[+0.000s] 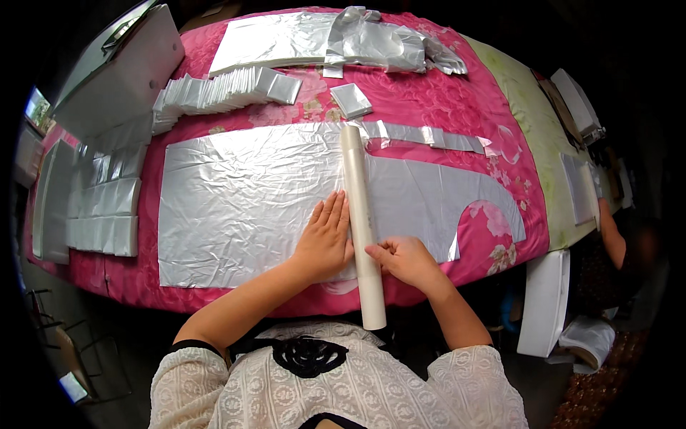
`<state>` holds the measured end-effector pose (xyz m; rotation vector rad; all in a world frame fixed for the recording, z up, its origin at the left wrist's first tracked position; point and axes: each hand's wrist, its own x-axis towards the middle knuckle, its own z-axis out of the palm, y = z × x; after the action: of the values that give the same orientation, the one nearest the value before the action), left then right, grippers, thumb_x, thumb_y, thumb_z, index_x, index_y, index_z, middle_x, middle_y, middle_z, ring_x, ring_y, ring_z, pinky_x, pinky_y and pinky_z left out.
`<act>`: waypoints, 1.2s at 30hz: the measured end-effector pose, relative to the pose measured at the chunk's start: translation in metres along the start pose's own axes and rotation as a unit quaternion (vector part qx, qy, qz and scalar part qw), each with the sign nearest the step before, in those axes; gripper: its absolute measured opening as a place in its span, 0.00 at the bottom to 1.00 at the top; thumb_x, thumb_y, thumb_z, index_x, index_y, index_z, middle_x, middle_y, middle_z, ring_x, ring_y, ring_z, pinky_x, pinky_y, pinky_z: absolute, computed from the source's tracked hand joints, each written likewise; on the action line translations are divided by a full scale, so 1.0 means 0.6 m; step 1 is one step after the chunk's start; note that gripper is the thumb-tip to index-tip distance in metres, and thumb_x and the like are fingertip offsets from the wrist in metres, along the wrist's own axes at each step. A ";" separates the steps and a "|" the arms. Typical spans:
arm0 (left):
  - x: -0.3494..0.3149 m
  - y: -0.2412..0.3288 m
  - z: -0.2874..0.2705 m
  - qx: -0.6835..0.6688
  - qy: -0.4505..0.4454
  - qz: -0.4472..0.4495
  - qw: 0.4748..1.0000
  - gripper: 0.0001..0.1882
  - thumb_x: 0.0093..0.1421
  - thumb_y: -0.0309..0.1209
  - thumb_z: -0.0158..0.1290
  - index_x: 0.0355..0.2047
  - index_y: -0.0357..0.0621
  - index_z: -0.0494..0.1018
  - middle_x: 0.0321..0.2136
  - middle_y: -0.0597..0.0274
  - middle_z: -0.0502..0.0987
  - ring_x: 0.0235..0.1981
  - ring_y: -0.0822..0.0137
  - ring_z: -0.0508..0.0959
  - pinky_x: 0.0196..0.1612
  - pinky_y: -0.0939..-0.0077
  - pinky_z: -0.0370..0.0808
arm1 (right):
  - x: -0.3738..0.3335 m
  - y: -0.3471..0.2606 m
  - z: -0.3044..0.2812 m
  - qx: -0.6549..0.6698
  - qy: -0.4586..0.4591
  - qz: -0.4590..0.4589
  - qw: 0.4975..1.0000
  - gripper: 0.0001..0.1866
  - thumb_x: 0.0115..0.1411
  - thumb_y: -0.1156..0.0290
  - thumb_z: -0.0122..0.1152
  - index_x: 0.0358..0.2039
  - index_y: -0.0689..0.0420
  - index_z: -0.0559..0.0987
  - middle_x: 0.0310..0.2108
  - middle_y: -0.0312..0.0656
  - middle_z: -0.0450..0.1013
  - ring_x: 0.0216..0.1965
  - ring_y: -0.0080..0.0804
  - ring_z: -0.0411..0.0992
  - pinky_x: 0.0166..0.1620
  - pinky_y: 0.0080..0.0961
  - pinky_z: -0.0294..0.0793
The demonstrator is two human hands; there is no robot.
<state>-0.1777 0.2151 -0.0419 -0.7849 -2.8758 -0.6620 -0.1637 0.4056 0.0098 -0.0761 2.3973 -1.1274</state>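
Note:
A long whitish tube (361, 229) lies across a silver plastic bag (236, 193) shaped with a curved handle cutout, spread on the table in front of me. My left hand (325, 236) rests flat on the silver plastic just left of the tube, fingers stretched out and its edge close against the tube. On the tube's other side my right hand (404, 259) is closed, its thumb and fingertips at the tube's right edge. Whatever may be inside those curled fingers is hidden. The tube's near end juts over the table edge toward my body.
A pink flowered cloth (429, 100) covers the table. Small folded silver packets (214, 93) stand in a row, with more packets (107, 214) stacked at left beside white boxes (125, 79). Another pile of silver bags (279, 39) lies at the back. A person's arm (612, 232) shows at far right.

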 end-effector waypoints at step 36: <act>-0.010 0.000 0.028 -0.015 0.130 0.008 0.991 0.32 0.55 0.37 0.38 0.55 0.21 0.53 0.58 0.34 0.53 0.62 0.43 0.50 0.62 0.52 0.46 | 0.130 -0.193 0.108 -0.075 0.030 -0.529 0.845 0.23 0.55 0.62 0.57 0.49 0.61 0.71 0.52 0.48 0.66 0.56 0.45 0.60 0.57 0.37 0.59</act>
<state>-0.1720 0.2195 -0.0581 -0.6685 -2.6272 -0.7454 -0.2208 0.2641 0.0285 -1.5919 2.4680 -1.3318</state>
